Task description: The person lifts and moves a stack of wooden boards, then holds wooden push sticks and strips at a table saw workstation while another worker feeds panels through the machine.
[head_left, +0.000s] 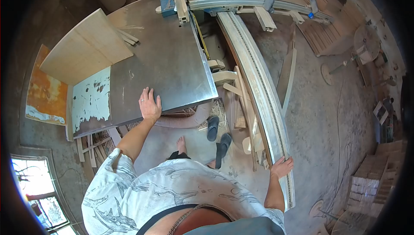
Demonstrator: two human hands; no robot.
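Head view: we log one left hand [150,105], fingers slightly spread, flat on the dark tabletop [172,62]; one right hand [281,168] on the long rail [263,88] rightward, finger spacing we cannot tell.

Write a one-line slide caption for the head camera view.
Head view: left hand on the dark tabletop, right hand on the long pale rail.

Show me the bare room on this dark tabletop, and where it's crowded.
The dark tabletop is bare between the left hand, the thin wood strips and its bright right edge. It is crowded farther left, where the pale panel sits, and at the far end, around the blue fitting.
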